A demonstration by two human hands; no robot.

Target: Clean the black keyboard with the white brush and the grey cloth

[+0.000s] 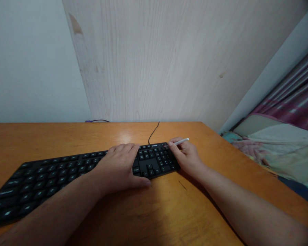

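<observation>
1. Pinching a thin white stick (181,141) between thumb and fingers, your right hand (187,158) is closed on it; your left hand (120,167) lies flat, palm down, holding nothing.
2. Nearest you, the black keyboard (41,177) crosses the orange desk (169,212), its long axis running from near left to far right.
3. Your left hand rests on its middle keys, and your right hand sits at its right end.
4. Farther off, the white stick's inner end lies at the keyboard's far right corner and its free end points right. The cable (154,131) runs on toward the wall.

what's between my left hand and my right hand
Head view: only keys of the black plastic keyboard, arrow cluster included, between left hand and right hand, which pinches a thin white stick.
</observation>
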